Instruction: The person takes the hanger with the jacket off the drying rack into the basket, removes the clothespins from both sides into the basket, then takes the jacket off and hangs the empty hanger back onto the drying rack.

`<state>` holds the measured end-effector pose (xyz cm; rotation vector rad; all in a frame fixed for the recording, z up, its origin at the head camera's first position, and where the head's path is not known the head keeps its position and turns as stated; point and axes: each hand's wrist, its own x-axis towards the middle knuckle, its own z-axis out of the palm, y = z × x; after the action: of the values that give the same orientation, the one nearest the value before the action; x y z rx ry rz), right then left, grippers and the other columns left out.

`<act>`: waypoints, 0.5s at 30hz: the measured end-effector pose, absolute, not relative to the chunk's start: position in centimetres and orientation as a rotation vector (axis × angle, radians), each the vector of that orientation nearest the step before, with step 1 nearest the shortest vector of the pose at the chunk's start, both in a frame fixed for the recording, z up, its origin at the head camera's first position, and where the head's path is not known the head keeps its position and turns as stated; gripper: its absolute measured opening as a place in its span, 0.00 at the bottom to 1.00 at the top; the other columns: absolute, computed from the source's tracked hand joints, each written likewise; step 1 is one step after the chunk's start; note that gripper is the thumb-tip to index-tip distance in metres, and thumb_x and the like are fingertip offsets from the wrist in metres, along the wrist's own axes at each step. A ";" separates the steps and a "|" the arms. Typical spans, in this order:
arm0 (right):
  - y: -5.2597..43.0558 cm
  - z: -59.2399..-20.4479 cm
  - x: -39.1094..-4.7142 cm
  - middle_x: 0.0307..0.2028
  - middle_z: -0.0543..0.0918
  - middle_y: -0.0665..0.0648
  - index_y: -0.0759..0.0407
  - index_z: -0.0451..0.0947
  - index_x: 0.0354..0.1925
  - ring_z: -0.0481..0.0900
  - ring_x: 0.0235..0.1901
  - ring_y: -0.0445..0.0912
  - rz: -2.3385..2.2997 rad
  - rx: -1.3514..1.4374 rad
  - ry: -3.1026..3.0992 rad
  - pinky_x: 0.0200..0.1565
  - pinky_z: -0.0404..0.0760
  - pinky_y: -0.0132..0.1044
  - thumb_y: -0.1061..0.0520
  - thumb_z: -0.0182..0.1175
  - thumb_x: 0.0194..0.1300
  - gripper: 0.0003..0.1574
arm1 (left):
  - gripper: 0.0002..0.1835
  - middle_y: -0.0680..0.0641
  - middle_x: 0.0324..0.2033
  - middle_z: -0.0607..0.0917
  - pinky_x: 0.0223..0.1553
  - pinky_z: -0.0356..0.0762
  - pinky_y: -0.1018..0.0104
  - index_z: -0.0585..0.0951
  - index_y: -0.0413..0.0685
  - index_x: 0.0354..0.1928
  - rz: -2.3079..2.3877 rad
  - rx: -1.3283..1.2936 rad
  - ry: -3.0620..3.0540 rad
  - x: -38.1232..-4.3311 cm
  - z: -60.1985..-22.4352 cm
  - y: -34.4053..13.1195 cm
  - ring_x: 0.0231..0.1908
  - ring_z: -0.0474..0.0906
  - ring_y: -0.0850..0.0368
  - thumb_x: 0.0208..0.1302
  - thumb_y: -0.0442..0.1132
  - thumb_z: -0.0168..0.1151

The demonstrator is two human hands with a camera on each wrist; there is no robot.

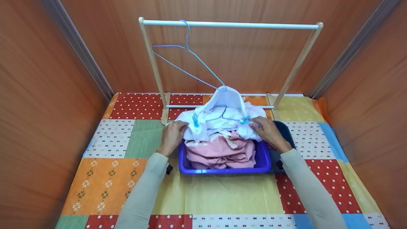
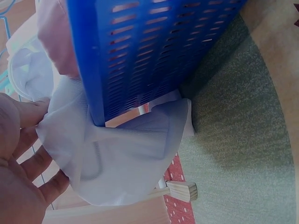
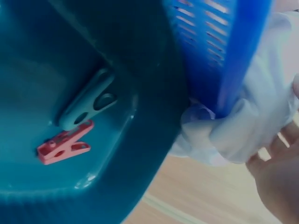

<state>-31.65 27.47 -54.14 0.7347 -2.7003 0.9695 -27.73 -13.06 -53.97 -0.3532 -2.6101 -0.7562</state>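
Observation:
A white garment lies bunched over the back of a purple basket, which also holds pink cloth. Two light-blue clothespins sit on the garment, one at each side, with a second hanger's hook and shoulders between them. My left hand grips the garment's left edge; in the left wrist view its thumb and fingers close on the white fabric. On the opposite side my right hand pinches the fabric beside the right clothespin.
A blue wire hanger hangs askew from the rack's white rail, its lower corner at the garment's top. Right of the basket stands a dark teal tub, containing a green clothespin and a pink clothespin. Wooden panels enclose the patchwork cloth.

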 end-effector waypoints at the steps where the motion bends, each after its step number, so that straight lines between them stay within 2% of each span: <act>1: 27.5 -53.9 -31.5 0.49 0.86 0.58 0.56 0.83 0.52 0.81 0.52 0.55 0.975 0.713 -2.694 0.55 0.77 0.54 0.51 0.60 0.70 0.16 | 0.08 0.46 0.38 0.90 0.44 0.82 0.50 0.89 0.48 0.42 -0.756 -0.356 -2.607 -27.7 -54.0 -13.0 0.40 0.87 0.47 0.65 0.36 0.63; 6: 27.5 -52.4 -31.2 0.48 0.85 0.61 0.60 0.82 0.51 0.81 0.52 0.56 1.012 0.665 -2.617 0.57 0.75 0.55 0.51 0.66 0.64 0.20 | 0.08 0.47 0.37 0.90 0.43 0.81 0.49 0.89 0.48 0.41 -0.751 -0.360 -2.589 -27.7 -53.9 -13.0 0.39 0.86 0.46 0.65 0.36 0.63; 15: 26.5 -50.5 -30.6 0.49 0.85 0.61 0.59 0.79 0.57 0.81 0.52 0.56 1.044 0.729 -2.561 0.57 0.76 0.55 0.52 0.66 0.64 0.25 | 0.08 0.47 0.37 0.90 0.42 0.81 0.49 0.89 0.49 0.42 -0.761 -0.345 -2.618 -27.9 -53.9 -13.1 0.39 0.87 0.46 0.66 0.36 0.62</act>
<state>-30.58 26.53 -50.48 0.7288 -2.5607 1.0445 -27.93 -13.13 -53.89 -0.3452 -2.6184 -0.7607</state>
